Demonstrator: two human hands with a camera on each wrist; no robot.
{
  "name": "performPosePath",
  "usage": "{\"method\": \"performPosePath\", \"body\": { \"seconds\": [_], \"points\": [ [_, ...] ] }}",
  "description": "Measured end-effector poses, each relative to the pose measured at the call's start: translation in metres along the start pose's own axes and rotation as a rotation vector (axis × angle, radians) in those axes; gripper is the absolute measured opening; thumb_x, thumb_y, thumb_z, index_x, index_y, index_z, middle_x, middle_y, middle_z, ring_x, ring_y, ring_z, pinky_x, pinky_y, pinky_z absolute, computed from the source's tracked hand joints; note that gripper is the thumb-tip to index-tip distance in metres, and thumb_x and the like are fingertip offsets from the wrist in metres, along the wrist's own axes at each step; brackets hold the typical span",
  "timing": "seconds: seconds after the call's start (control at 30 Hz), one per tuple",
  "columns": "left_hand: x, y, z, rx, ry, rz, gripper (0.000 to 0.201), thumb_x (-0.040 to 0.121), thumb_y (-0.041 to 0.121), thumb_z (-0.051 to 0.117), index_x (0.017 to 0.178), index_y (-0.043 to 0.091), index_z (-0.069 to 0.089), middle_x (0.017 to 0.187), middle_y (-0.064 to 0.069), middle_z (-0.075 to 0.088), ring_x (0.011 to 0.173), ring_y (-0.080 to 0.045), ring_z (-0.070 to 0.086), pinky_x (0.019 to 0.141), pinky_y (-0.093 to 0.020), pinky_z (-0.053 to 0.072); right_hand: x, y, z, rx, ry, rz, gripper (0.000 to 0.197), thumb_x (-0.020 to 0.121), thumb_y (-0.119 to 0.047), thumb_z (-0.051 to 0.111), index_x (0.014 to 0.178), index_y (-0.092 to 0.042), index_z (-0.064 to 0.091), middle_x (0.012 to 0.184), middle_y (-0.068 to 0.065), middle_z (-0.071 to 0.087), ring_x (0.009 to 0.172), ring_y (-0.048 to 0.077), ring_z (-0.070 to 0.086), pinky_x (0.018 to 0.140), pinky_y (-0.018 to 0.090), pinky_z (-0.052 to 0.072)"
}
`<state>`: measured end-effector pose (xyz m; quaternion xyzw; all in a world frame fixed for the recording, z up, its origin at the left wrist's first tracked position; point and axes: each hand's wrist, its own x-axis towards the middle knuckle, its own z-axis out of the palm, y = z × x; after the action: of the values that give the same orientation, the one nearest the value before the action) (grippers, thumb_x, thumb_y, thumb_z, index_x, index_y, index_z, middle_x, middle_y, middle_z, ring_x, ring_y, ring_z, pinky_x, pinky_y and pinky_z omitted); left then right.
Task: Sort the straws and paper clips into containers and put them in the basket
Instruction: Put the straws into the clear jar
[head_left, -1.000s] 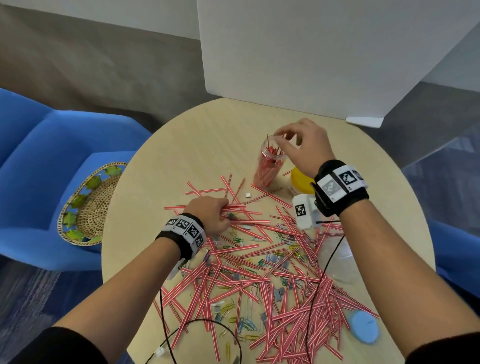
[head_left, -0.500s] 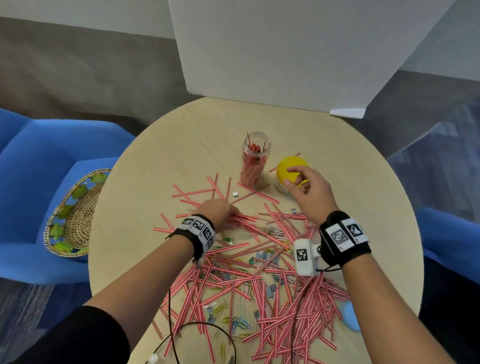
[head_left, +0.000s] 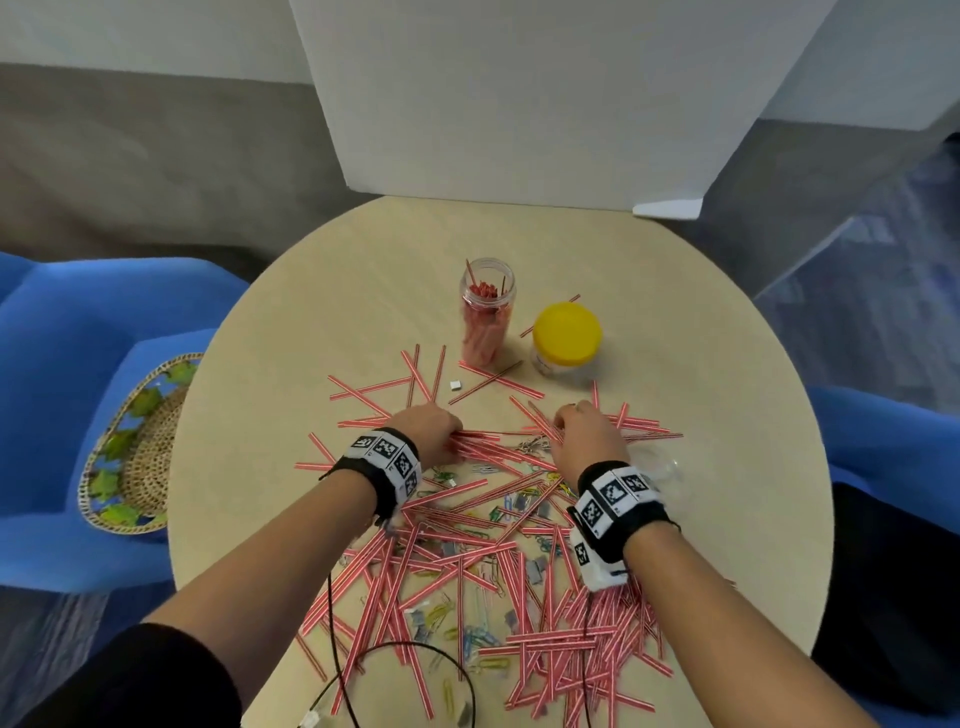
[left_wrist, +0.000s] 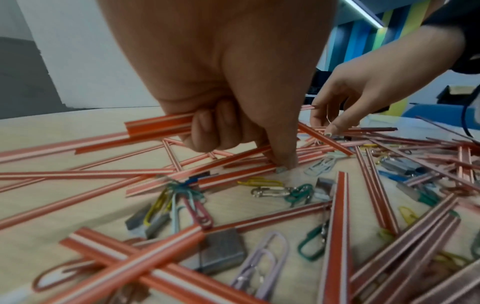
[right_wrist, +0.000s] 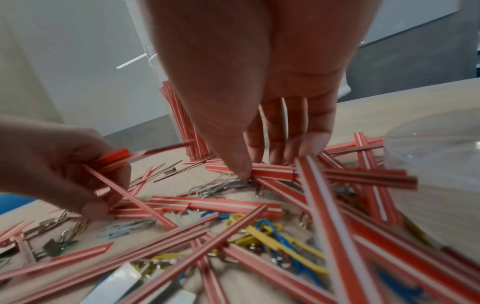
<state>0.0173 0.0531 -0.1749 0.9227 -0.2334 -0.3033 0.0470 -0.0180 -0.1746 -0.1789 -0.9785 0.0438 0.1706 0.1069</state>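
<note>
Red-and-white striped straws (head_left: 519, 582) and coloured paper clips (head_left: 483, 639) lie mixed across the near half of the round table (head_left: 322, 312). An open clear jar (head_left: 487, 312) partly filled with straws stands behind the pile. My left hand (head_left: 452, 441) grips a small bunch of straws (left_wrist: 161, 125) in curled fingers, thumb tip down on the table. My right hand (head_left: 563, 415) reaches down into the pile a little to the right; its thumb and fingers pinch the end of a straw (right_wrist: 272, 170) beside some pale clips (right_wrist: 215, 185).
A yellow-lidded jar (head_left: 566, 335) stands right of the straw jar. A clear plastic container (head_left: 662, 467) lies by my right wrist. The woven basket (head_left: 135, 447) rests on a blue chair left of the table. A white board (head_left: 519, 104) rises behind. A black cable (head_left: 405, 654) crosses the near edge.
My right hand left the straw jar's mouth, passed over the yellow lid, and came down onto the pile. My left hand stayed on the straws.
</note>
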Motion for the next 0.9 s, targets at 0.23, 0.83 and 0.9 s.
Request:
{"method": "performPosePath", "body": {
  "seconds": [0.23, 0.83, 0.9],
  "points": [
    [-0.017, -0.001, -0.006, -0.217, 0.177, 0.017, 0.024, 0.101, 0.035, 0.046, 0.1, 0.016, 0.06, 0.082, 0.0, 0.063, 0.071, -0.017, 0.058, 0.074, -0.035, 0.052, 0.006, -0.002, -0.002, -0.306, -0.015, -0.107, 0.022, 0.094, -0.026, 0.061, 0.113, -0.014, 0.064, 0.12, 0.006, 0.057, 0.115, 0.026, 0.05, 0.095, 0.038, 0.046],
    [-0.063, 0.008, -0.036, -0.638, 0.627, -0.03, 0.032, 0.105, 0.027, 0.033, 0.087, 0.007, 0.051, 0.095, -0.008, 0.05, 0.081, -0.023, 0.047, 0.078, -0.036, 0.041, 0.0, 0.003, -0.025, 0.41, -0.215, 0.035, 0.02, 0.098, -0.008, 0.045, 0.095, -0.014, 0.064, 0.086, 0.007, 0.066, 0.07, 0.021, 0.066, 0.065, 0.034, 0.056],
    [-0.07, 0.015, -0.057, -0.807, 0.648, 0.006, 0.033, 0.106, 0.028, 0.031, 0.086, 0.01, 0.05, 0.079, -0.003, 0.057, 0.069, -0.018, 0.052, 0.069, -0.035, 0.044, 0.0, 0.004, -0.028, 0.511, -0.206, 0.067, 0.022, 0.101, -0.012, 0.037, 0.094, -0.019, 0.057, 0.079, 0.002, 0.059, 0.065, 0.017, 0.058, 0.061, 0.031, 0.047]
  ]
}}
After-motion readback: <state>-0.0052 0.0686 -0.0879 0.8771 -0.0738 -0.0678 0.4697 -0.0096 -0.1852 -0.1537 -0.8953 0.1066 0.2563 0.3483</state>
